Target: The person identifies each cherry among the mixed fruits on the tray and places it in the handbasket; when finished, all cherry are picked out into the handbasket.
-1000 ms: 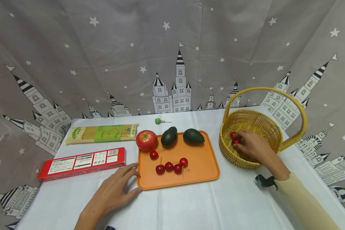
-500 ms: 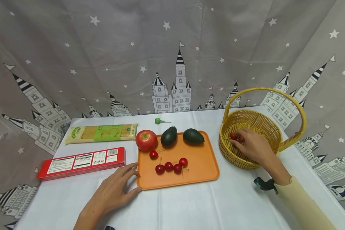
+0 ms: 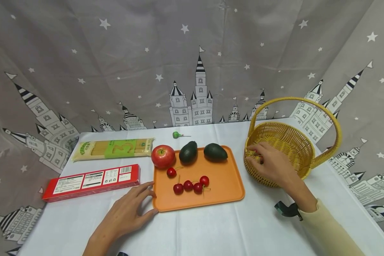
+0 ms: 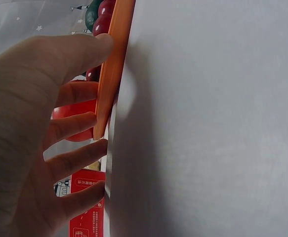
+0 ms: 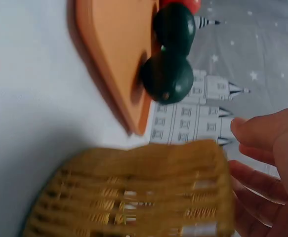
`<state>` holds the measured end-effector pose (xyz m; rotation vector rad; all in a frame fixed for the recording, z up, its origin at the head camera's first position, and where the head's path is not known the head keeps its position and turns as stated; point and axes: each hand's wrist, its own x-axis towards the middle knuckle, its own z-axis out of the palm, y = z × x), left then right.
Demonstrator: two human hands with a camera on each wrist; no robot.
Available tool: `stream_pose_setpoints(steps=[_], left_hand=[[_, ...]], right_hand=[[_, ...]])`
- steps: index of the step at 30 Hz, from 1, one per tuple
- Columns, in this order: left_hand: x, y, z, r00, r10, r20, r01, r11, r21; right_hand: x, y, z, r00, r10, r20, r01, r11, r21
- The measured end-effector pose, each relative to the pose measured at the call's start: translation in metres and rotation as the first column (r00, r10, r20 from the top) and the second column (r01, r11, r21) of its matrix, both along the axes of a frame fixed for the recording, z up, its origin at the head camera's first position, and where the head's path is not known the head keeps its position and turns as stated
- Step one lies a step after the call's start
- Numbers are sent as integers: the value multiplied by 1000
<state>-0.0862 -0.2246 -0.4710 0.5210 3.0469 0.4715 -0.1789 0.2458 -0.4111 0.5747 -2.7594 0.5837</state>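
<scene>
Perhaps apt to tip the basket [image 3: 259, 175] by snagging it with parted, empty fingers [image 5: 256, 178] of the right hand [image 3: 272, 163], or jolt cherries [image 3: 188, 185] on the tray [image 3: 222, 179] with the spread-fingered left hand [image 3: 126, 211].

A staged tabletop setting is seen indoors, screened by a grey curtain [image 3: 128, 53] on which white stars [image 3: 104, 23] and castles [image 3: 200, 94] are printed. The table [image 3: 198, 231] is covered with a plain white cloth [image 3: 259, 224] and is bordered by the curtain at the back and sides. Household goods are laid out upon it: a wicker basket [image 3: 259, 174], an orange tray [image 3: 224, 193] with fruit [image 3: 188, 153], a noodle packet [image 3: 120, 148] and a red box [image 3: 92, 182]. Whether a home or a studio is represented cannot be determined.
</scene>
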Motion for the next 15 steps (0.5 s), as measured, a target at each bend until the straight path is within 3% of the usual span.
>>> stream_pose_setpoints(steps=[15], left_hand=[[0,0,0,1000,5,11,-5,1000,-1]], right_hand=[[1,-40,-9,983,183,-19,-183,979,-84]])
